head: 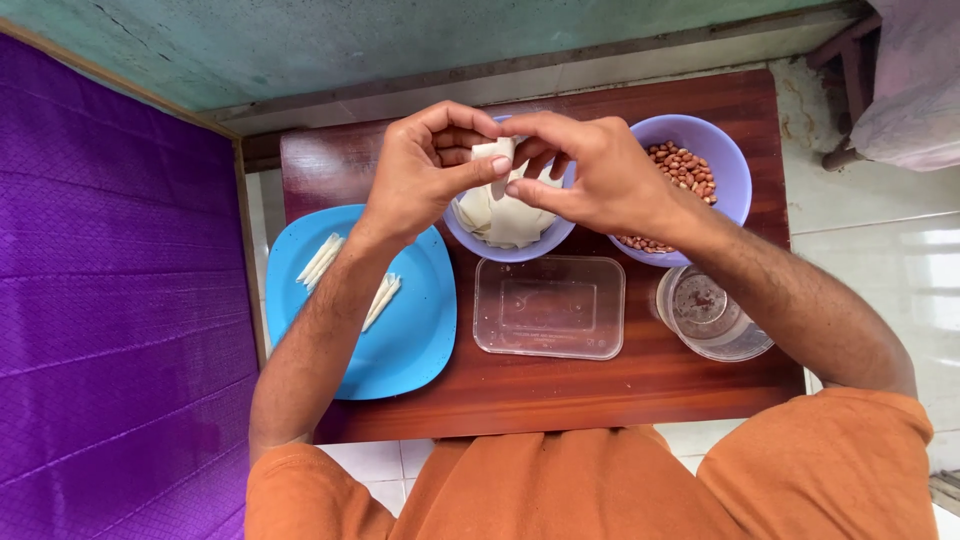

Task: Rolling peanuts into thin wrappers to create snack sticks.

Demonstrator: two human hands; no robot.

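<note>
I see both hands, left hand [425, 170] and right hand [590, 175], pinching 1 pale wrapper sheet [492, 152] between fingertips, above the lilac bowl [510, 250] of wrappers on the bench [560, 390].

Blue plate [400, 340], lilac bowls [725, 160], quilted purple cloth [110, 300], red-brown table [600, 390]

2 bowls [690, 160], 1 plate [400, 340], 2 rolls [320, 258]
</note>
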